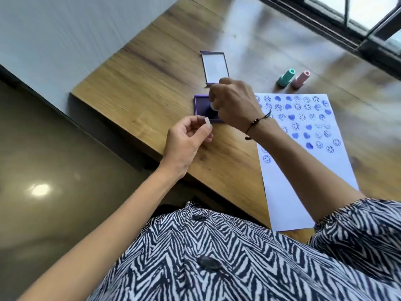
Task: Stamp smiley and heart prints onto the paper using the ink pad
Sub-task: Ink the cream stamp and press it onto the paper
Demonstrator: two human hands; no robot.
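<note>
My right hand (235, 103) grips a small pale stamp (213, 106) and presses its lower end onto the purple ink pad (200, 108) near the table's left edge. Just in front of the pad, my left hand (186, 141) pinches a small white cap (207, 122) between thumb and fingers. To the right lies the white paper (288, 187), its upper half covered with rows of blue smiley and heart prints (303, 118). Most of the stamp is hidden inside my fist.
The ink pad's purple-framed lid (214, 67) lies open behind the pad. A green stamp (286, 77) and a pink stamp (300, 78) rest beyond the paper. The wooden table (141, 83) ends at a left edge above the floor. A window frame runs along the far right.
</note>
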